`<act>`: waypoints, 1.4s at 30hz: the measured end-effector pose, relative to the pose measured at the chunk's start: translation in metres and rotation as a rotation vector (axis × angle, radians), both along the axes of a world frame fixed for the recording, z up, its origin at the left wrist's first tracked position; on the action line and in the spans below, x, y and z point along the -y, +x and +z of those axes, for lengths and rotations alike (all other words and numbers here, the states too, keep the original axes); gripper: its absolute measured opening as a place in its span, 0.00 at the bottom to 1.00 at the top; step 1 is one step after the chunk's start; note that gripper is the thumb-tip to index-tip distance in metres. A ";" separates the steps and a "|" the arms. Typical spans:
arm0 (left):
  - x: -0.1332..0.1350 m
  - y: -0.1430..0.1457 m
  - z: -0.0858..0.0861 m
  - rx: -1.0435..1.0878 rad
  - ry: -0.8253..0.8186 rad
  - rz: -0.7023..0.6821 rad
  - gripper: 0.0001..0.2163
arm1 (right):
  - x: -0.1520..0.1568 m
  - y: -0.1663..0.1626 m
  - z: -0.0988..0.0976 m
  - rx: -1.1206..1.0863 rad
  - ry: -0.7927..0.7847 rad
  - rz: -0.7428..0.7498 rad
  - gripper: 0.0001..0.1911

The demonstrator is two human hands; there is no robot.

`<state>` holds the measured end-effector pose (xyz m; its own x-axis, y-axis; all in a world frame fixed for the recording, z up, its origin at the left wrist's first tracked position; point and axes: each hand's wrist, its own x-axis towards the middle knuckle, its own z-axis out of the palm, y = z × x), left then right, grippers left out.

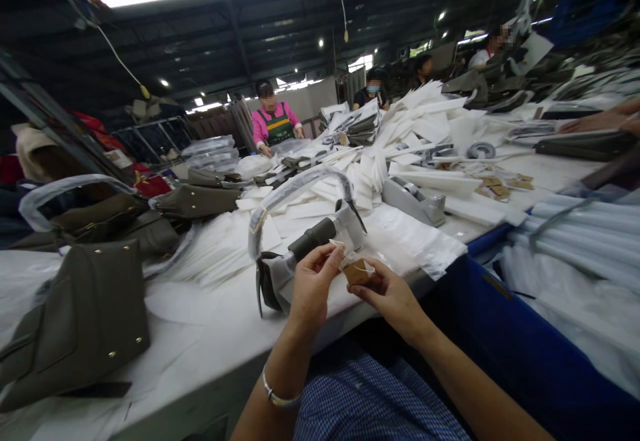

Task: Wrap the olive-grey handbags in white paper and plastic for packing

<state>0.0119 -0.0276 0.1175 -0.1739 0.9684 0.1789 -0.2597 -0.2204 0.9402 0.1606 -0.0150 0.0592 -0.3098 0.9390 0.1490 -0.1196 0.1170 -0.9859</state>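
Long white worktable [200,344] runs diagonally; its near edge passes just below the handbag and close to the hands. Deep blue-sided bin [500,334] sits off that edge at right, holding clear plastic, so side room there is tight. Big loose heap of flat white sheets [425,124] fills the middle of the table behind the handbag. Large olive-grey leather bag [100,307] at left, near the front edge; a strip of tabletop shows between it and the handbag. Olive-grey handbag with plastic-wrapped arched handle [275,281] stands upright in front of the person, close to the near edge. Flat white plastic bags [425,234] lie right of it, corner overhanging the edge. Grey tape dispenser [415,201] just behind those. Left hand [313,287]: thumb and fingertips pinched on a thin white piece [338,245], string or plastic, cannot tell. Right hand [390,294]: clamped on a small brown card tag [357,273], right of the handbag, near the table edge. Hands near each other, apart. Thin white string [369,269] crosses the tag's right end.
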 end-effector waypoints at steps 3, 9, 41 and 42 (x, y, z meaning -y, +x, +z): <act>0.000 -0.004 -0.001 0.121 -0.001 -0.017 0.12 | 0.003 0.007 -0.001 -0.067 -0.003 -0.030 0.26; -0.002 -0.009 -0.004 0.286 -0.011 -0.021 0.11 | 0.011 0.034 0.000 0.216 0.164 -0.093 0.09; 0.023 0.010 0.077 0.229 0.172 -0.573 0.12 | 0.033 0.014 -0.021 0.172 0.283 -0.190 0.29; 0.023 0.011 0.078 0.227 0.172 -0.573 0.12 | 0.036 0.012 -0.014 0.171 0.374 -0.231 0.31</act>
<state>0.0228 -0.0507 0.1952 0.3109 0.8796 0.3600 -0.5700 -0.1305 0.8112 0.1725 -0.0508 0.0449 -0.1489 0.8777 0.4556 0.1115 0.4727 -0.8742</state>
